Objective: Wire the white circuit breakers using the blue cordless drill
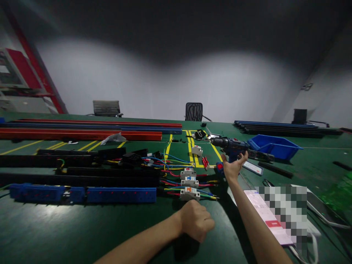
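My right hand [233, 165] is wrapped round the handle of a blue and black power drill [233, 146], whose chuck points left over the table. My left hand [196, 220] is closed above the green table, its fingers curled under; whatever it holds, if anything, is hidden. Just beyond it sit three white circuit breakers [189, 193] in a column, with coloured wires on both sides. To their left lies a blue power strip [121, 194], with black rails [115, 179] behind it. Red-handled parts [205, 162] and another white breaker [197, 150] lie left of the drill.
A blue bin [275, 146] stands behind the drill. Orange rails [134, 136] stretch across the back left; dark rails [280, 130] lie at the back right. Pink and white paper [271, 220] and cables are near my right forearm. Chairs [194, 112] stand beyond the table.
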Tool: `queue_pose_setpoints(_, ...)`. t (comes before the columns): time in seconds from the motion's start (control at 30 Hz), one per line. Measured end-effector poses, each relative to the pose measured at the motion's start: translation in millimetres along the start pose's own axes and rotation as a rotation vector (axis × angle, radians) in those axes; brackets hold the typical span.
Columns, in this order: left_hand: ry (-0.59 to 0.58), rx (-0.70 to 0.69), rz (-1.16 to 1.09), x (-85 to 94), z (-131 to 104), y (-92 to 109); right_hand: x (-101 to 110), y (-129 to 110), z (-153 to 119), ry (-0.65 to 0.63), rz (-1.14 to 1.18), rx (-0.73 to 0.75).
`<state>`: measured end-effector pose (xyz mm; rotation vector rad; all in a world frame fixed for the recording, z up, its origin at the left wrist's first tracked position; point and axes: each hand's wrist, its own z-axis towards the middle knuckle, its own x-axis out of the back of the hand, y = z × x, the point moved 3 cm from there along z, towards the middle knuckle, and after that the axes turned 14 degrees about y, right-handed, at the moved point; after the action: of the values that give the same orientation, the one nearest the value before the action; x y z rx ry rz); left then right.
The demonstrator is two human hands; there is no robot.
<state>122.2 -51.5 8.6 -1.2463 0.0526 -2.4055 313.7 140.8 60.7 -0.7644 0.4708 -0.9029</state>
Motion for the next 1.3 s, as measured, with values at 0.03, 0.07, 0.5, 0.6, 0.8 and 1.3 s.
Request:
queue_pose_setpoints(0.03, -0.019, 0.023, -0.003, -0.1, 0, 0, 0, 4, 0, -0.005, -0.009, -0.014)
queue_pose_setpoints(0.07, -0.037, 0.044, -0.008, -0.1, 0, 1, -1, 7, 0, -0.013, -0.020, -0.022)
queue_pose_setpoints(0.5, -0.185, 0.231, -0.083, 14.6, 4, -3, -3, 16, 9, -0.065, -0.055, -0.090)
queue_pose_setpoints(0.6, -0.192, 0.249, -0.084, 13.6, 3, -5, -3, 14, 13, -0.078, -0.050, -0.122)
queue_pose_setpoints(0.8, -0.202, 0.276, -0.095, 12.8, 3, -6, 0, 14, 18, -0.122, -0.053, -0.166)
queue_pose_setpoints(1.3, -0.123, 0.248, -0.062, 20.0, 12, 8, -3, 22, 13, -0.122, -0.067, 0.010)
